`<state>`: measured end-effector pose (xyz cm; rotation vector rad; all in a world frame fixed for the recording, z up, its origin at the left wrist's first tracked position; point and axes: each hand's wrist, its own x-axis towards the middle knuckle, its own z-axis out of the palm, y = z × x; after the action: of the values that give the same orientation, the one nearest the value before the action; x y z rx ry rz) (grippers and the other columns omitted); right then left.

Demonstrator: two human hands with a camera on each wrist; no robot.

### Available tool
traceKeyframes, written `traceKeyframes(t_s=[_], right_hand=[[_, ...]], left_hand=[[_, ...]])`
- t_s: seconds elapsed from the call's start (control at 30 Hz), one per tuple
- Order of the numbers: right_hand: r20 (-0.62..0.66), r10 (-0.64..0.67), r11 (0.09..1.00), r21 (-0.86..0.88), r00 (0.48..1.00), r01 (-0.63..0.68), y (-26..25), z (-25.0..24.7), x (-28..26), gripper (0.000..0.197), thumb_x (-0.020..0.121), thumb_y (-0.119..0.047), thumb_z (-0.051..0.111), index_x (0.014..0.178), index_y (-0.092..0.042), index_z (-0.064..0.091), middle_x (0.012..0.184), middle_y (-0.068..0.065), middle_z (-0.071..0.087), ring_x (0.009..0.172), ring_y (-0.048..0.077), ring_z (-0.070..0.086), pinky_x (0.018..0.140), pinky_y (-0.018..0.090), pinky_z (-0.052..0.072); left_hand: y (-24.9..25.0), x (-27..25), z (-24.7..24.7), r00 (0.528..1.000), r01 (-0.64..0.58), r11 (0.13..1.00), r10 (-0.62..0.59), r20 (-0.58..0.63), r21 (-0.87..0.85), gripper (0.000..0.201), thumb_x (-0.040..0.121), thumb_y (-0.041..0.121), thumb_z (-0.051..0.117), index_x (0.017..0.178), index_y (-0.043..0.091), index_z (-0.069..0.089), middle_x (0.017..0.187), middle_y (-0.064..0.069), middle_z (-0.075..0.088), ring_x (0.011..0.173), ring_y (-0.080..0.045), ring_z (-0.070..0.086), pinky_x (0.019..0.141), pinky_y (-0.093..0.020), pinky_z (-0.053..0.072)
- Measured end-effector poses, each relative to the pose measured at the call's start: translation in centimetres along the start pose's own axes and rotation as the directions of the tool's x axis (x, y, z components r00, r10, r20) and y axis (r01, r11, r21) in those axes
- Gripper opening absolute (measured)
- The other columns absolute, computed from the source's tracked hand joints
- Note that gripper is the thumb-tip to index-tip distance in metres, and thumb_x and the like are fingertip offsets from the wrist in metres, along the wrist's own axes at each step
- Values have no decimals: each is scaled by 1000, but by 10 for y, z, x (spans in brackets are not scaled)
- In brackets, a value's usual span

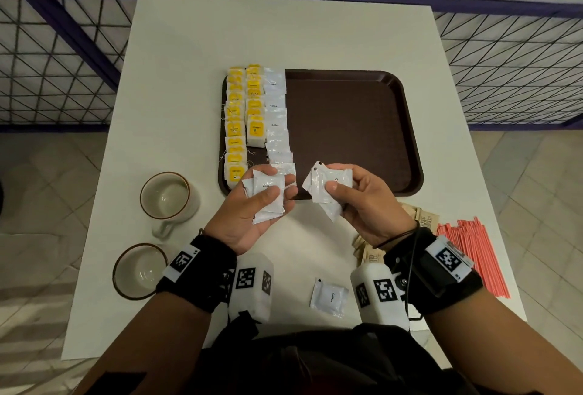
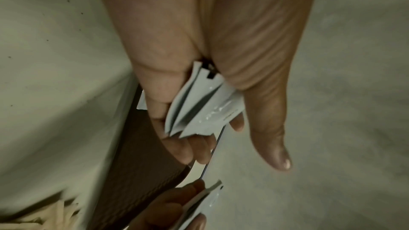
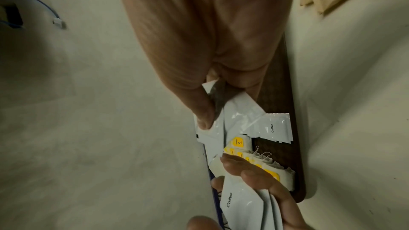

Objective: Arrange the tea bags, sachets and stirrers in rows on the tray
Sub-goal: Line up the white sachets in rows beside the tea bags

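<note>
Head view, nearest first: one white sachet (image 1: 329, 297) printed "Coffee" lies alone on the surface (image 1: 195, 41) between the wrists. To the right, brown paper sachets (image 1: 424, 216) lie in a loose heap, partly hidden by the right wrist, and red stirrers (image 1: 473, 252) are bunched at the surface's edge. Two cups (image 1: 165, 194) stand to the left.

Just above, the left hand (image 1: 252, 214) holds a fanned stack of coffee sachets (image 1: 265, 197), thumb on top and fingers (image 2: 190, 148) curled beneath. The right hand (image 1: 369, 205) pinches a few more sachets (image 1: 328, 186) between thumb and fingers (image 3: 205, 116).

Beyond them sits the brown tray (image 1: 407, 129). Along its left side run two rows of yellow-labelled tea bags (image 1: 235, 129), whose small print cannot be read in the head view, then a row of white sachets (image 1: 276, 116), some showing "Coffee". The rest of the tray is bare.

The step in hand looks like sorting coffee sachets for placing; the third row already reaches the near rim. The next move probably calls for starting a fresh row beside it, laying each sachet flat and square. Brown sachets and stirrers are not yet placed.
</note>
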<state>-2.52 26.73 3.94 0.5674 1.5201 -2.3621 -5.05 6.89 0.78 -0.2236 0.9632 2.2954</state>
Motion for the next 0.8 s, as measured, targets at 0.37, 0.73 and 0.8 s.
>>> traceKeyframes(t_s=[0.37, 0.73, 0.8], right_hand=[[42, -17, 994, -105, 999, 22, 0, 2, 2, 20, 87, -1, 57, 103, -12, 60, 88, 5, 70, 75, 17, 66, 57, 27, 54], [107, 5, 990, -142, 994, 10, 3, 1, 1, 23, 80, -1, 62, 102, -5, 62, 93, 13, 69, 76, 21, 67, 62, 32, 58], [127, 10, 988, -155, 992, 10, 2, -1, 1, 22, 77, -6, 67, 99, -11, 64, 95, 15, 68, 79, 24, 65, 67, 36, 56]], left_hand=[[0, 2, 4, 984, 102, 992, -111, -141, -70, 10, 81, 25, 65, 84, 23, 56, 92, -6, 63, 71, -15, 57, 62, -25, 48], [-2, 0, 17, 994, 77, 928, -43, -102, 364, 11, 82, 8, 65, 85, 9, 55, 71, -8, 59, 59, -19, 52, 51, -25, 43], [-1, 0, 17, 995, 55, 922, -19, -98, 383, 15, 82, 2, 61, 94, 10, 56, 79, -8, 63, 62, -19, 55, 52, -26, 46]])
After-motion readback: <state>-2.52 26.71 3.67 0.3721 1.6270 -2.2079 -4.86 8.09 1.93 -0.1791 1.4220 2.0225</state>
